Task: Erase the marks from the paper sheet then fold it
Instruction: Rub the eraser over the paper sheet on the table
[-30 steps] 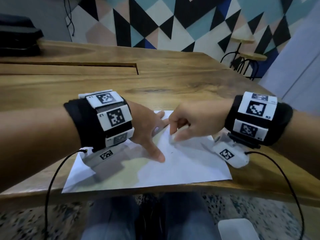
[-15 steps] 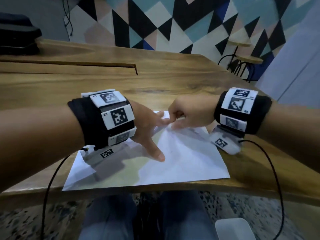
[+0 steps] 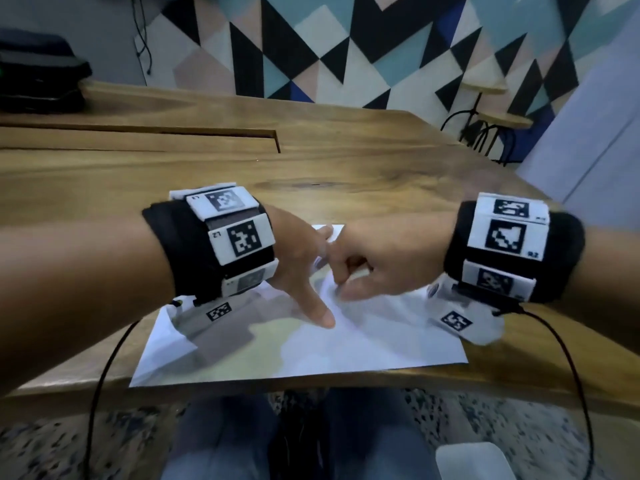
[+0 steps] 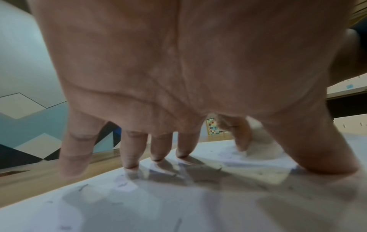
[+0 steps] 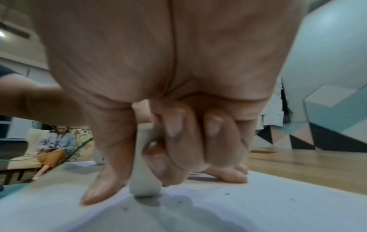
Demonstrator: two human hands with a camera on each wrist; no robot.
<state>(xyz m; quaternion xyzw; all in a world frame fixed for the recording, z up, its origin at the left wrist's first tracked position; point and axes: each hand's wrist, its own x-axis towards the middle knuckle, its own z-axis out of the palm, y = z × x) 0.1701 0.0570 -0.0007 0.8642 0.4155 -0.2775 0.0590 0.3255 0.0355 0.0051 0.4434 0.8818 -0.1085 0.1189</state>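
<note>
A white paper sheet (image 3: pixel 363 344) lies flat at the near edge of the wooden table (image 3: pixel 346 174). My left hand (image 3: pixel 304 268) is spread on the sheet's left half, its straight fingertips (image 4: pixel 157 157) and thumb pressing the paper (image 4: pixel 139 204) down. Just to its right, my right hand (image 3: pixel 367 268) pinches a white eraser (image 5: pixel 145 169) between thumb and curled fingers, with the eraser's lower end standing on the paper (image 5: pixel 238 211). Small dark eraser crumbs and faint marks dot the sheet in both wrist views. From the head view the eraser itself is hidden by the fingers.
The table's near edge (image 3: pixel 311 386) runs just below the sheet, with my knees beneath it. A long slot (image 3: pixel 173 133) crosses the tabletop further back. A black object (image 3: pixel 38 74) sits at the far left. Stools (image 3: pixel 491 126) stand at the right beyond the table.
My right hand slid away from me along the sheet and then back toward me and the left thumb, rubbing the eraser. The left hand stayed pressed in place.
</note>
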